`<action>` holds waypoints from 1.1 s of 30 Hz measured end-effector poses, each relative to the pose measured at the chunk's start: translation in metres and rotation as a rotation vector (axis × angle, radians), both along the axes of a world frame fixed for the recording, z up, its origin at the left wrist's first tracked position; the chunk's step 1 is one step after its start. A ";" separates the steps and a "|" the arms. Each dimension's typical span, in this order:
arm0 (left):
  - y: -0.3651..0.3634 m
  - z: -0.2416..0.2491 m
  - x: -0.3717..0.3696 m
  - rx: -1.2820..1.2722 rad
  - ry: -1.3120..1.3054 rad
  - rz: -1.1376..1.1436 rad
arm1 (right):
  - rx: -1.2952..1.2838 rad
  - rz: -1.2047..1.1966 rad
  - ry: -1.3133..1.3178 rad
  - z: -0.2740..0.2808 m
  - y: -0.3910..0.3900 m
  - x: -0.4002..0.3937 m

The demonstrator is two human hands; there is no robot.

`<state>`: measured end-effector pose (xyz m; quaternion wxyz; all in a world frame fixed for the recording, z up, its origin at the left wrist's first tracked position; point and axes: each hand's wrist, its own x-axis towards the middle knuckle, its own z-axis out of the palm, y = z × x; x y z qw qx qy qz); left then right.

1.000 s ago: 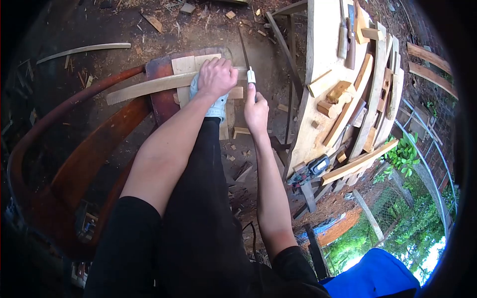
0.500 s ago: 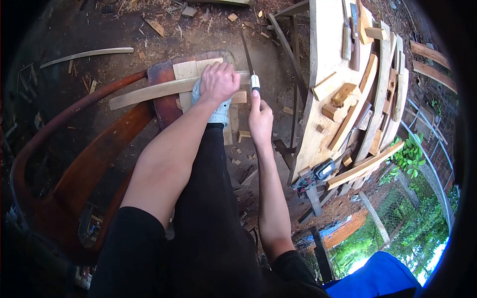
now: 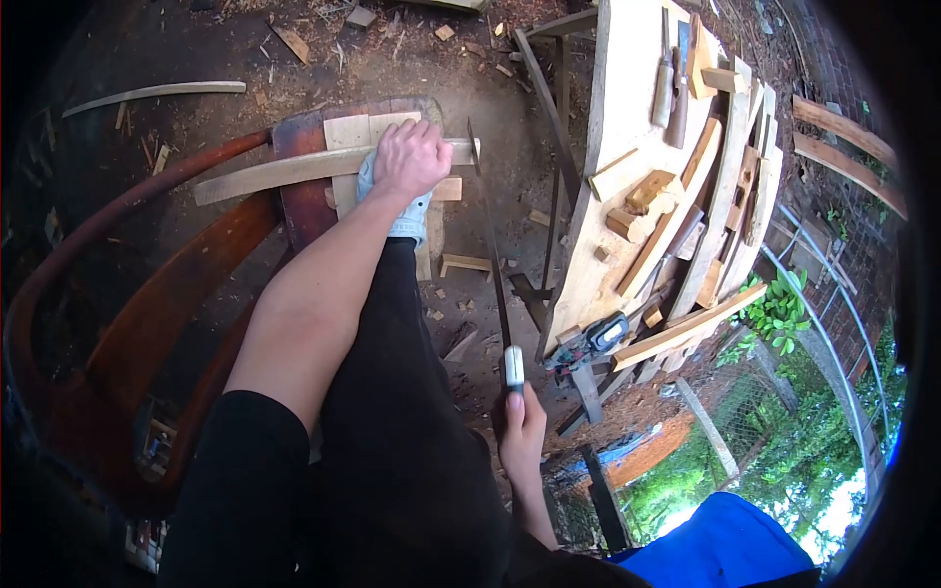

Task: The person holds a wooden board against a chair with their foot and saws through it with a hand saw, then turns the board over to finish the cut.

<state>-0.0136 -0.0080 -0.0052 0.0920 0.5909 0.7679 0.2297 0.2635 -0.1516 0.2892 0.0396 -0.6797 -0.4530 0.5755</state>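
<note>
Holds the right grip [image 3: 521, 423] closed around the white handle of a handsaw [image 3: 515, 368], long, thin and dark in the blade, running away to the right end of a pale curved strip [image 3: 265, 176]; seems to touch it there, though hard to be sure with so narrow a blade. Keeps the left grip [image 3: 414, 157] clamped on the strip, fingers together and bent over it. Sets a light-blue shoe [image 3: 400, 223] over the strip too, hiding its middle together with the left grip. Looks smooth-edged, gently bowed and faintly grained, lying across the reddish-brown chair frame [image 3: 306, 211] and pale boards [image 3: 345, 130]. Shows to the right a counter [image 3: 627, 59] crowded with wooden-handled tools [image 3: 676, 120], a notched block [image 3: 655, 190] and long slats [image 3: 723, 186]. Reveals farther off, on the littered ground, another curved strip [image 3: 157, 91].
</note>
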 end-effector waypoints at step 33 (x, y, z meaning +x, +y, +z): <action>0.001 0.006 0.003 -0.005 0.018 0.018 | 0.150 -0.017 -0.110 -0.224 0.127 -0.109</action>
